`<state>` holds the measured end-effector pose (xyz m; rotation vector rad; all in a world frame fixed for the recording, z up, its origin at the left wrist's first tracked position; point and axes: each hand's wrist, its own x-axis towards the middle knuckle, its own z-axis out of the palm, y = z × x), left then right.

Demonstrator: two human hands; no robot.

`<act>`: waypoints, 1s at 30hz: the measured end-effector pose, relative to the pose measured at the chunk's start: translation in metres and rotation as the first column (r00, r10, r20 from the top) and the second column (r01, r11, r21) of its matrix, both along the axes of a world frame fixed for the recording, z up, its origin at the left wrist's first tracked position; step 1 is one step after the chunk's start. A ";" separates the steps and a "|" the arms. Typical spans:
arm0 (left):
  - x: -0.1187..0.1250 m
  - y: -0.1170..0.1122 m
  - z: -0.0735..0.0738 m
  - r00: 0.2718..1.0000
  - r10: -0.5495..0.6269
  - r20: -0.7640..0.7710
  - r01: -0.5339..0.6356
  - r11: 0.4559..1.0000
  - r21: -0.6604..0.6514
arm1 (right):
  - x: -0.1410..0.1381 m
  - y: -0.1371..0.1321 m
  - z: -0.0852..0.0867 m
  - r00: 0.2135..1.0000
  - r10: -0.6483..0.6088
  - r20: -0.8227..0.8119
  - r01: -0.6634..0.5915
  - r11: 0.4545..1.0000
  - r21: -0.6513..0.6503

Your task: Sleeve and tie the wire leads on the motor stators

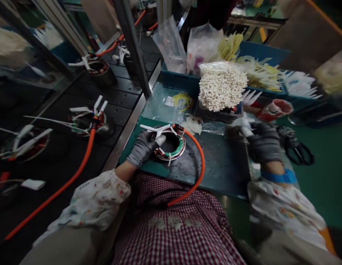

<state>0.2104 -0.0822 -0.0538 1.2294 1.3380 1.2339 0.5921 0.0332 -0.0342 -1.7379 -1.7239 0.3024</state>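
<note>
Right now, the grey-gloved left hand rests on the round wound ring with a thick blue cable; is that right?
The head view shows the thick cable is orange, not blue; the grey-gloved left hand does rest on the round wound ring.

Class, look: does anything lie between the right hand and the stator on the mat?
Yes. The orange cable arcs across the mat between the right hand, gripping a white tube, and the stator gripped by the left hand.

The stator (173, 148) sits on the mat (220, 165) before me under my left hand (144, 147), a sleeve (246, 127) in my right hand (264, 142) to its right, scissors (298, 151) further right, the bag (222, 86) behind, another stator (87, 123) on the belt (118, 96) left.
</note>
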 end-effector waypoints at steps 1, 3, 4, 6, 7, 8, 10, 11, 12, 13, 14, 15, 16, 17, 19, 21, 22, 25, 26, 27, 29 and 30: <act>0.001 0.000 0.000 0.999 0.037 -0.004 -0.037 0.999 0.002 | -0.005 -0.015 0.007 1.000 0.014 0.012 -0.014 1.000 0.000; 0.000 0.003 -0.001 0.997 0.070 -0.022 -0.070 0.998 0.012 | -0.024 -0.054 0.017 0.993 0.117 -0.018 -0.117 0.993 0.010; -0.001 0.005 -0.001 0.997 0.064 -0.033 -0.063 0.998 0.021 | -0.038 -0.075 0.018 0.981 0.187 -0.059 -0.187 0.982 -0.006; -0.003 0.009 -0.001 0.998 0.017 -0.059 -0.015 0.999 0.043 | -0.070 -0.116 0.012 0.902 0.383 -0.199 -0.401 0.914 -0.060; -0.003 0.009 -0.001 0.997 -0.004 -0.075 0.008 0.998 0.059 | -0.085 -0.133 0.006 0.849 0.457 -0.263 -0.486 0.873 -0.051; -0.002 0.008 -0.001 0.995 -0.014 -0.098 0.022 0.996 0.082 | -0.099 -0.148 -0.003 0.823 0.484 -0.296 -0.519 0.854 -0.046; 0.002 -0.002 -0.002 0.985 0.000 -0.174 0.028 0.987 0.157 | -0.118 -0.170 -0.019 0.812 0.481 -0.331 -0.512 0.859 -0.008; 0.005 -0.009 -0.003 0.976 0.023 -0.216 0.024 0.977 0.211 | -0.123 -0.178 -0.026 0.813 0.473 -0.339 -0.503 0.864 0.000; 0.007 -0.017 -0.005 0.966 0.051 -0.254 0.021 0.962 0.273 | -0.124 -0.184 -0.030 0.808 0.474 -0.350 -0.506 0.863 0.002; 0.010 -0.025 -0.007 0.955 0.072 -0.286 0.030 0.941 0.337 | -0.123 -0.189 -0.033 0.792 0.486 -0.369 -0.526 0.850 -0.009; 0.011 -0.033 -0.009 0.947 0.086 -0.309 0.047 0.915 0.401 | -0.121 -0.193 -0.033 0.769 0.504 -0.395 -0.557 0.830 -0.024; 0.013 -0.041 -0.010 0.941 0.088 -0.327 0.074 0.889 0.451 | -0.117 -0.197 -0.032 0.743 0.519 -0.424 -0.589 0.807 -0.045; 0.014 -0.047 -0.011 0.935 0.086 -0.343 0.100 0.865 0.492 | -0.114 -0.199 -0.030 0.721 0.527 -0.449 -0.613 0.788 -0.058; 0.015 -0.052 -0.012 0.929 0.082 -0.361 0.129 0.841 0.525 | -0.111 -0.201 -0.027 0.708 0.532 -0.466 -0.627 0.776 -0.067; 0.017 -0.060 -0.011 0.912 0.082 -0.401 0.180 0.800 0.573 | -0.107 -0.202 -0.022 0.705 0.541 -0.459 -0.634 0.771 -0.065; 0.018 -0.065 -0.011 0.887 0.103 -0.450 0.221 0.761 0.609 | -0.106 -0.201 -0.018 0.726 0.558 -0.401 -0.617 0.787 -0.022; 0.019 -0.067 -0.012 0.869 0.118 -0.480 0.241 0.747 0.620 | -0.106 -0.200 -0.016 0.743 0.566 -0.359 -0.604 0.797 0.005; 0.020 -0.069 -0.014 0.826 0.163 -0.540 0.275 0.719 0.638 | -0.109 -0.197 -0.009 0.781 0.579 -0.232 -0.580 0.812 0.074; 0.020 -0.069 -0.015 0.824 0.168 -0.541 0.277 0.713 0.644 | -0.110 -0.195 -0.007 0.784 0.586 -0.205 -0.583 0.808 0.083; 0.020 -0.068 -0.016 0.830 0.169 -0.531 0.274 0.706 0.653 | -0.111 -0.193 -0.004 0.783 0.594 -0.187 -0.590 0.803 0.082; 0.020 -0.067 -0.017 0.843 0.161 -0.513 0.268 0.700 0.661 | -0.113 -0.190 0.002 0.780 0.607 -0.152 -0.604 0.794 0.066; 0.021 -0.067 -0.016 0.845 0.160 -0.510 0.265 0.703 0.660 | -0.114 -0.188 0.005 0.787 0.605 -0.124 -0.603 0.796 0.056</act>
